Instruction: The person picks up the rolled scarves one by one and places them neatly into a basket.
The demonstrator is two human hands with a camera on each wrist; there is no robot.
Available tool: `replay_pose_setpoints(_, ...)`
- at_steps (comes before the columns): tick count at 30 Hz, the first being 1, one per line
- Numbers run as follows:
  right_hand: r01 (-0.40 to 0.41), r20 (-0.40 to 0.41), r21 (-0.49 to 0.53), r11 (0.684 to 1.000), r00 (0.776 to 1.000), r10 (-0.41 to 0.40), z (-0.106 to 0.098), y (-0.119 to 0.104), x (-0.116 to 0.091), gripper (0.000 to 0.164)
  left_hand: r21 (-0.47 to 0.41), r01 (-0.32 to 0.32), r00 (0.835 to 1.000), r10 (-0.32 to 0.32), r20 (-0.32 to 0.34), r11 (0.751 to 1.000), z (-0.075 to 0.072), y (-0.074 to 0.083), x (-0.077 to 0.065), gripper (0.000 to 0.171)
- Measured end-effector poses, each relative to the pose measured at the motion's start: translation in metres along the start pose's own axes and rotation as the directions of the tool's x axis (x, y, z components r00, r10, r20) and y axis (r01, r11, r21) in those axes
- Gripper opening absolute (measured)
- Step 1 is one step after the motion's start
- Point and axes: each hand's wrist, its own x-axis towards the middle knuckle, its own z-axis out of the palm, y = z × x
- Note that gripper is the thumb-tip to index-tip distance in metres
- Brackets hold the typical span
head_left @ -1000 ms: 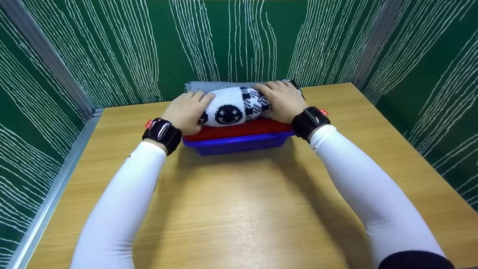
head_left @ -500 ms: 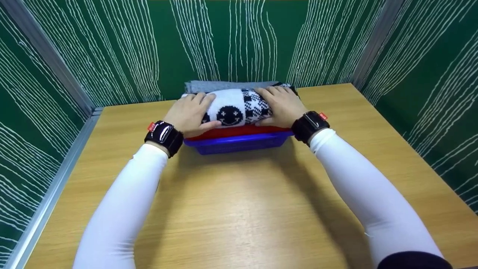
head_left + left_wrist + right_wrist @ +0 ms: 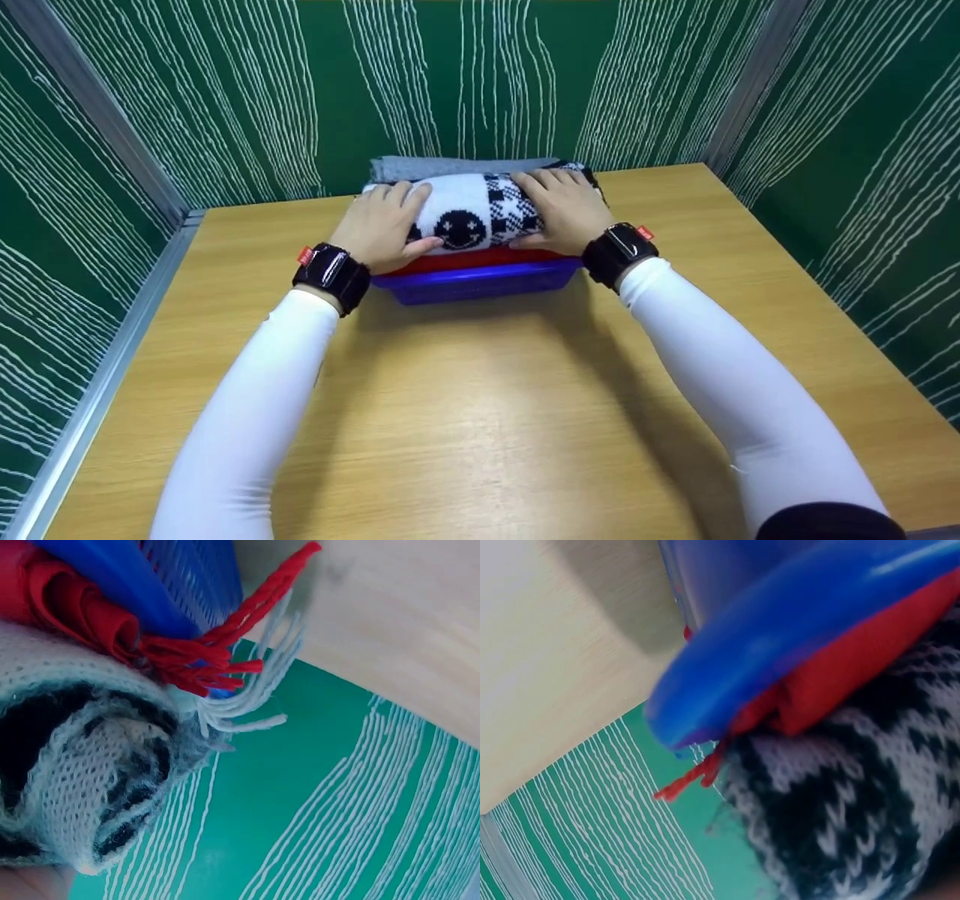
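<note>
A rolled knitted scarf, white with a black smiley face and a black-and-white patterned section, lies across the top of a blue plastic basket. My left hand holds its left end, fingers over the top and thumb along the front. At the right end, my right hand grips the patterned part the same way. Between scarf and basket rim shows a folded red scarf. The left wrist view shows the coiled end of the knitted roll beside red fringe.
Behind the roll lies a grey cloth, close to the green wall with white wavy lines. Pale fringe hangs past the basket's end. The wooden table extends toward me; more patterned wall stands on the right.
Both thumbs have come out onto the front of the roll, the left one stretching toward the smiley face. My right hand has shifted slightly down and left. The roll stays on the basket.
</note>
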Motion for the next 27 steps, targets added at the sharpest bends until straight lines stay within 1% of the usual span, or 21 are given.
replay_pose_setpoints(7, 0.017, -0.007, -0.015, 1.0, 1.0, -0.017, -0.004, -0.001, -0.001, 0.112, -0.003, 0.011, 1.0, -0.011, -0.003, 1.0, -0.005, 0.002, -0.003, 0.087)
replay_pose_setpoints(15, 0.003, -0.025, 0.0, 1.0, 1.0, -0.003, -0.01, -0.002, -0.006, 0.108, -0.009, 0.028, 0.998, -0.029, -0.065, 1.0, -0.006, 0.003, -0.01, 0.08)
replay_pose_setpoints(21, -0.026, -0.06, 0.04, 0.999, 0.998, 0.028, -0.012, -0.004, -0.012, 0.104, -0.022, 0.079, 0.993, -0.08, -0.089, 0.997, -0.003, 0.006, -0.016, 0.077)
replay_pose_setpoints(27, -0.041, -0.094, 0.082, 0.996, 0.994, 0.049, -0.01, -0.005, -0.021, 0.1, -0.029, 0.142, 0.982, -0.144, -0.119, 0.989, 0.002, 0.012, -0.023, 0.08)
